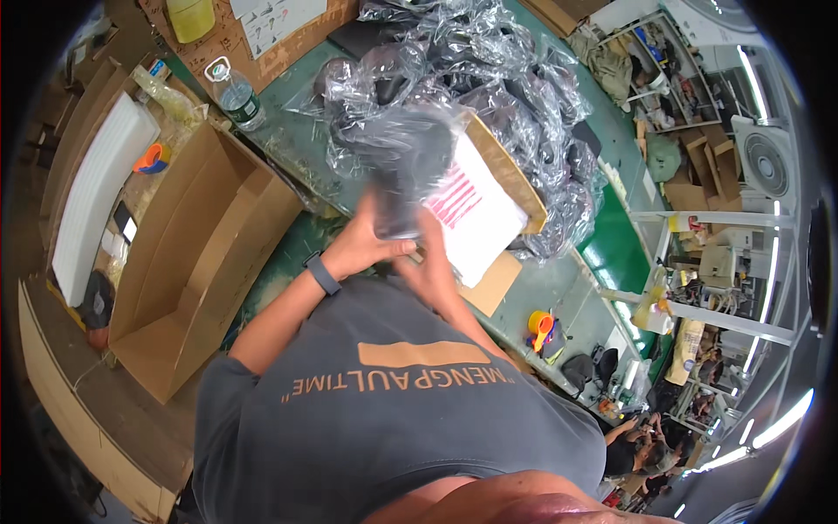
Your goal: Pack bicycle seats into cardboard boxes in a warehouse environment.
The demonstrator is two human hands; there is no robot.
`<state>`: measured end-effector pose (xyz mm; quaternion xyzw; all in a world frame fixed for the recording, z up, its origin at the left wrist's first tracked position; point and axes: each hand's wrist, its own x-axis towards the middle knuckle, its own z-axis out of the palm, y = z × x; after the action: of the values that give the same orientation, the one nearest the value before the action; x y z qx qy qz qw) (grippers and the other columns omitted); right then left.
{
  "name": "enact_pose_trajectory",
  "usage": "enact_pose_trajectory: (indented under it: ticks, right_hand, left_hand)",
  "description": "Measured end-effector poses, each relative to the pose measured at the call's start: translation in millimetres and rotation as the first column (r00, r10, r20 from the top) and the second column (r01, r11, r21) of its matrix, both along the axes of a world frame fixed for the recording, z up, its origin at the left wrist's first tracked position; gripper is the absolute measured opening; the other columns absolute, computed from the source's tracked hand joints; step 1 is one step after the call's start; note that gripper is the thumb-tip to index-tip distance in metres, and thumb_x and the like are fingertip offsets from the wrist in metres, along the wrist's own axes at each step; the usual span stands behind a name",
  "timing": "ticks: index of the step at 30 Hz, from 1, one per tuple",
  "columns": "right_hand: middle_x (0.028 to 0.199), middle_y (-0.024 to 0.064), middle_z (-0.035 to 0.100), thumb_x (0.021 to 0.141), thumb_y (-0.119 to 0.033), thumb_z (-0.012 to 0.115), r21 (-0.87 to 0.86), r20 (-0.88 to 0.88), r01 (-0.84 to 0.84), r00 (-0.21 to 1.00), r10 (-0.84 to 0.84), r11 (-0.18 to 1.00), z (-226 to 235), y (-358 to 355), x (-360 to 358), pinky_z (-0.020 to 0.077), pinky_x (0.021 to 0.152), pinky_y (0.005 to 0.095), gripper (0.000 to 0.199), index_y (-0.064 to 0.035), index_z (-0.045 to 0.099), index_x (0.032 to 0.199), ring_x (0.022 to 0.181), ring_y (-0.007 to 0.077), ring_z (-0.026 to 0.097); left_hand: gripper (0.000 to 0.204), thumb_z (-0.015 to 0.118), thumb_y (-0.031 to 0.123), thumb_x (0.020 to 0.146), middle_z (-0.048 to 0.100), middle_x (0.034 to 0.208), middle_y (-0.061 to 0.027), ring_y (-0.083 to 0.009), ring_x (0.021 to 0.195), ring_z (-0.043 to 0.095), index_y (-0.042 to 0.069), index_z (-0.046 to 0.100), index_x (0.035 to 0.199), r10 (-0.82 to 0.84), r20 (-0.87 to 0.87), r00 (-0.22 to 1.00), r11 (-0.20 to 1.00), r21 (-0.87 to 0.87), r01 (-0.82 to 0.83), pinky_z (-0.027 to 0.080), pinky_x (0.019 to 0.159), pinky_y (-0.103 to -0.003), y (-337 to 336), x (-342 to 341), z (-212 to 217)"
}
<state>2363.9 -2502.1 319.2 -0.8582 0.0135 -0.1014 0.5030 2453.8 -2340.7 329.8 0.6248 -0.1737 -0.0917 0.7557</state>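
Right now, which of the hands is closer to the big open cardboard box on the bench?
Left. The left hand, wearing a wristband, is on the side toward the open cardboard box; the right hand sits farther away, under the bagged dark item.

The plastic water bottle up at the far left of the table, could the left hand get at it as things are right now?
Probably not without letting go first. The left hand is gripping the dark bagged item together with the right hand. The water bottle stands apart beyond the open cardboard box, with only bare table between.
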Motion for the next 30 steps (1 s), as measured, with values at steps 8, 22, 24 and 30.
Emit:
enact_pose_trajectory:
  ticks: [8,22,24,30]
  right_hand:
    - [0.109,0.0116,0.076,0.096,-0.01,0.071,0.029,-0.161,0.228,0.962,-0.22,0.973,-12,-101,159,0.0567,0.091,0.0347,0.034,-0.002,0.07,0.129,0.097,0.0173,0.071]
    - [0.139,0.0271,0.068,0.074,-0.062,0.085,-0.747,-0.66,-0.398,0.538,-0.525,0.532,-206,-540,500,0.0528,0.11,0.0481,0.106,0.0053,0.054,0.15,0.131,0.0392,0.066]
    - [0.148,0.0259,0.063,0.071,-0.069,0.082,-0.912,-0.408,-0.243,0.622,-0.668,0.33,-212,-624,496,0.0457,0.117,0.0492,0.097,-0.0048,0.067,0.142,0.141,0.0375,0.058]
    - [0.114,0.0113,0.075,0.078,-0.027,0.092,-0.08,-0.841,0.356,0.478,-0.255,0.931,-188,-594,471,0.0552,0.09,0.0357,0.059,0.0077,0.075,0.122,0.1,0.0237,0.071]
  left_hand:
    - [0.066,0.082,0.008,0.092,0.066,0.139,-0.0091,-0.0214,0.125,0.064,-0.002,0.053,0.15,0.028,-0.612,0.791,0.993,-0.076,-0.095,0.048,0.112,-0.038,117,92,-37]
    - [0.064,0.076,0.017,0.093,0.069,0.135,-0.0169,-0.0294,0.12,0.07,-0.004,0.052,0.149,0.033,-0.858,0.512,0.914,-0.181,-0.362,0.054,0.109,-0.045,93,114,-19]
    - [0.07,0.076,0.015,0.093,0.067,0.138,-0.0186,-0.0318,0.125,0.069,-0.002,0.045,0.154,-0.271,-0.83,0.487,0.741,-0.503,-0.445,0.056,0.109,-0.047,110,107,-75]
    - [0.054,0.082,0.019,0.094,0.072,0.128,-0.0099,-0.0247,0.116,0.071,0.001,0.061,0.142,0.048,-0.877,0.479,0.882,-0.188,-0.432,0.057,0.102,-0.041,89,148,-56]
